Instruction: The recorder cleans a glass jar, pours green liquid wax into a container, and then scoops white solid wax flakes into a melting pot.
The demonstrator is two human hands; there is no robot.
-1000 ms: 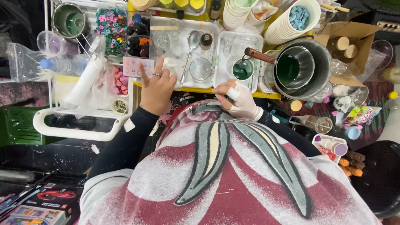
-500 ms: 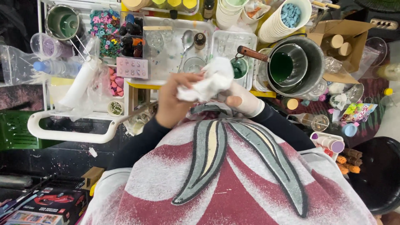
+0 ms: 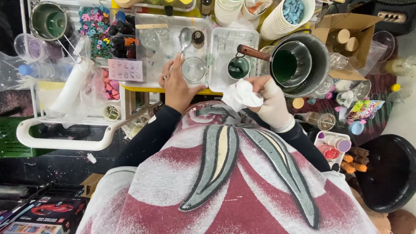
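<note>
Head view: left hand (image 3: 177, 86) moved to glass (image 3: 193, 69); right hand (image 3: 271, 102) keeps tissue (image 3: 241, 94).

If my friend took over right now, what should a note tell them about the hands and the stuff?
Left hand: bare, wears a ring, fingers on the small clear glass cup standing in the clear tray.
Right hand: in a pale glove, holding a crumpled white tissue near the table edge.
Nearby: a metal spoon and a brown dropper bottle lie in the tray; a small dark green cup sits in the second tray; a large metal pot with green inside stands to the right.
Done: tissue in hand, cup reached.
Left: the glass cup looks empty and stands on the tray.
</note>
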